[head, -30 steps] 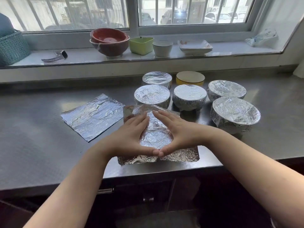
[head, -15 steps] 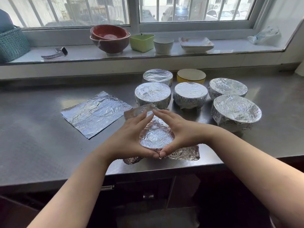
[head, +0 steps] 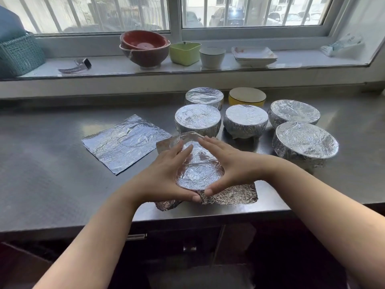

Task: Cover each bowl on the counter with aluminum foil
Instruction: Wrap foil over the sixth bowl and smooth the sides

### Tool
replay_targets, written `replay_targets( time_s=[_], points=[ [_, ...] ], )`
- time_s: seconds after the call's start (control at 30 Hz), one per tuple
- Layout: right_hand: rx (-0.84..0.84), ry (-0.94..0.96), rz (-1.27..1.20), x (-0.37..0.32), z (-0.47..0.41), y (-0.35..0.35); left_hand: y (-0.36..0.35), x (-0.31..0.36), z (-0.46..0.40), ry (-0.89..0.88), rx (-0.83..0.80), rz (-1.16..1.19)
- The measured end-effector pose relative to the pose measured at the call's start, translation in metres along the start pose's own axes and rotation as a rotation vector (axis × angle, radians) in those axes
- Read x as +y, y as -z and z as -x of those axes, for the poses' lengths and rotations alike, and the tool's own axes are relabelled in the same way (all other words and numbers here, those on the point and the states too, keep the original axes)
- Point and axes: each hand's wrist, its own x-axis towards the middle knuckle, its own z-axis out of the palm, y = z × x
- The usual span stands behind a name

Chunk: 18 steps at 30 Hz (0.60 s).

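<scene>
Foil sheet [head: 200,174] between both hands' grip

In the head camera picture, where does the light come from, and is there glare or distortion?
Head view: daylight enters through the window behind the counter; bright glare lies on the foil-covered bowls and the flat foil sheet; the wide lens bends the sill and counter edge; the cupboard below is dark, nearly without detail.
</scene>
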Motion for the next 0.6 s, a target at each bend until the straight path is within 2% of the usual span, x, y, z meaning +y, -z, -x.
replay_targets(
  time_s=[0.1,0.23,0.43,0.6],
  points=[
    [-0.01,-0.006,0.011,0.001,0.0,-0.001,0.01,0.002,-0.002,-0.005,0.007,0.048],
    [-0.012,-0.007,0.026,0.002,-0.003,-0.001,0.023,0.019,-0.022,-0.057,0.116,0.067],
    [-0.018,-0.028,0.027,0.0,-0.002,-0.001,0.016,0.005,-0.069,0.026,-0.026,-0.018],
    [-0.026,-0.024,0.019,-0.001,0.0,-0.001,0.011,-0.009,-0.067,0.102,-0.027,0.191]
  ],
)
